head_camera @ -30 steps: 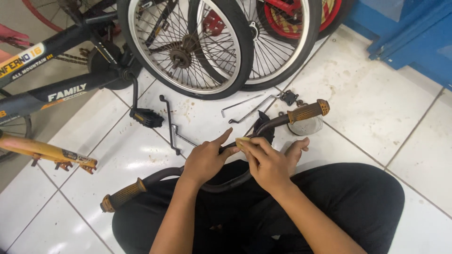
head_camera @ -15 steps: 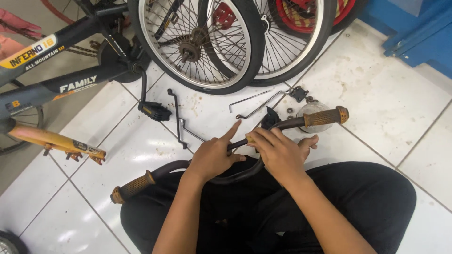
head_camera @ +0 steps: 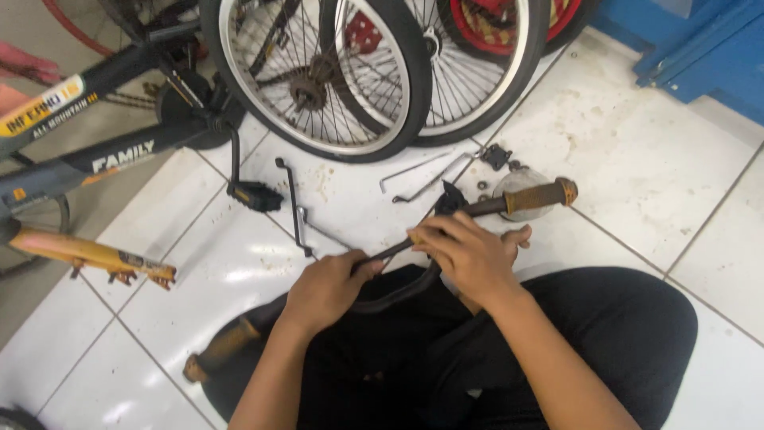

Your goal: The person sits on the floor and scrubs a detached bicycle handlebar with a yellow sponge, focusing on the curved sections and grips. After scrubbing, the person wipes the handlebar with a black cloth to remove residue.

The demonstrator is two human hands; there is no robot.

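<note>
A black bicycle handlebar [head_camera: 398, 293] lies across my lap, with an orange-brown grip at its far right end [head_camera: 538, 196] and another at its near left end [head_camera: 219, 352]. My left hand [head_camera: 325, 288] is closed around the bar near its middle. My right hand [head_camera: 468, 256] wraps over the bar just to the right, fingers curled on a small yellowish part at the clamp. The bar's centre is hidden under my hands.
Two bicycle wheels [head_camera: 318, 76] stand at the back. A black bicycle frame [head_camera: 95, 155] with a pedal [head_camera: 253, 193] is at left, above a yellow frame part [head_camera: 87, 255]. Thin metal rods [head_camera: 422, 175], a black bent rod [head_camera: 293, 207] and small hardware lie on the white tiles. A blue stand [head_camera: 700, 48] is at top right.
The view has shifted slightly. My left hand's fingers, earlier extended along the bar, are now closed on it. My right hand stays over the clamp area.
</note>
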